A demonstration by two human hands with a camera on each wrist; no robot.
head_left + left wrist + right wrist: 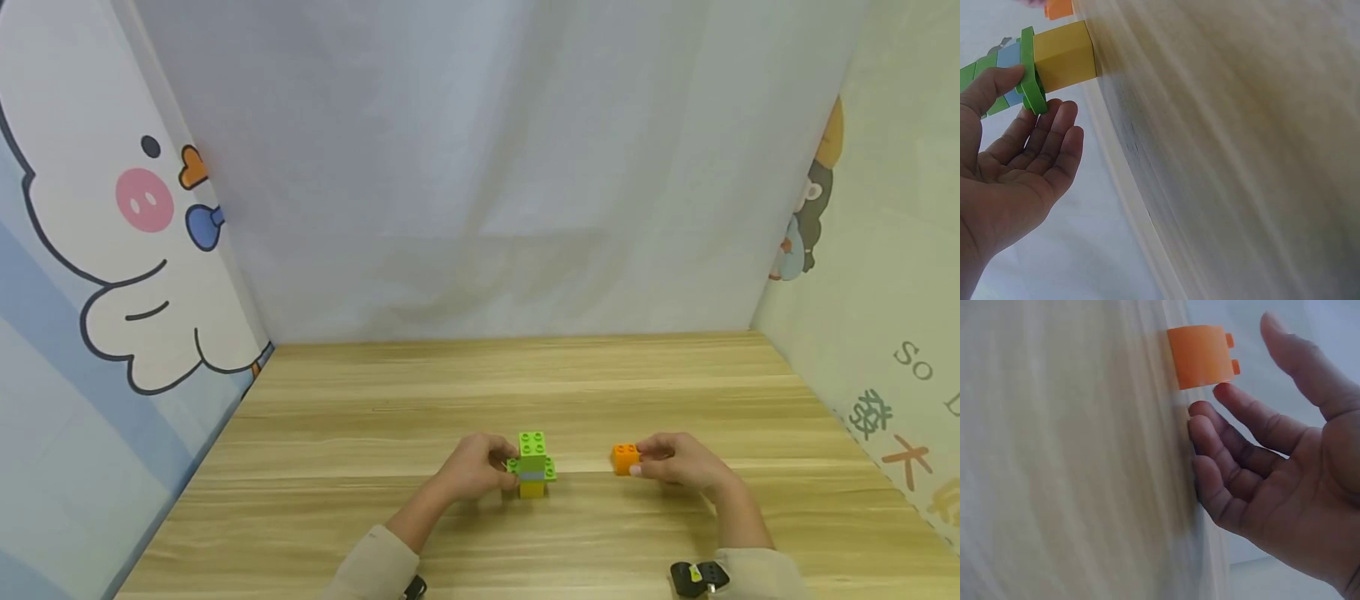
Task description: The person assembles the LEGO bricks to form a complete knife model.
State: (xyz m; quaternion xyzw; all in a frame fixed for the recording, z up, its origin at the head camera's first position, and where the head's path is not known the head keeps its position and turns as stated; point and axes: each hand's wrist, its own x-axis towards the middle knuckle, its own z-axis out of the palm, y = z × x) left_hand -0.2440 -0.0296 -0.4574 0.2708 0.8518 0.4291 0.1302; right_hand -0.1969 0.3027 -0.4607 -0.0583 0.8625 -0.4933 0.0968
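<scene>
A small tower of toy building bricks (532, 467) stands upright on the wooden table. It has a yellow brick (1065, 56) at the bottom, a wider green plate (1033, 72) above that, then a grey-blue layer and green bricks on top. My left hand (474, 468) pinches the tower at its left side, thumb against the plate and fingertips at the plate's edge. To the right, an orange brick (626, 459) with studs up sits on the table. My right hand (684, 461) is beside it, index fingertip at its side and thumb apart (1300, 362).
The wooden table (360, 400) reaches back to a pale cloth curtain (480, 167). A cartoon-printed sheet (90, 250) hangs at the left, and another printed sheet (885, 333) borders the right side.
</scene>
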